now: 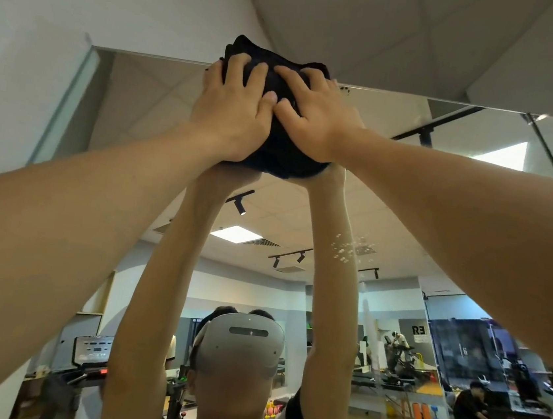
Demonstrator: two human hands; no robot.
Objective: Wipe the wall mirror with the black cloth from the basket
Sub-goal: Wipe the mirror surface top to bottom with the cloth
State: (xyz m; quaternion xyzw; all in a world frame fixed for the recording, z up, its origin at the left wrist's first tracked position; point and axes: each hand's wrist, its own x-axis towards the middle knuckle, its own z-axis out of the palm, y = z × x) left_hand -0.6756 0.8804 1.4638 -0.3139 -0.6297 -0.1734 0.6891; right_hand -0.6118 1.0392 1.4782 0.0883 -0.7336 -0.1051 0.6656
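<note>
Black cloth [277, 140] bunched against wall mirror [389, 201] at top edge — left hand [233, 108] and right hand [316, 117] side by side, fingers spread, pressing cloth to glass.

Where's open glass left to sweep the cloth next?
Open mirror to the right, below the top edge and above the right forearm. A narrower strip lies left, between the frame edge and the left forearm. It is crowded at top centre: left hand and right hand press the cloth.
</note>
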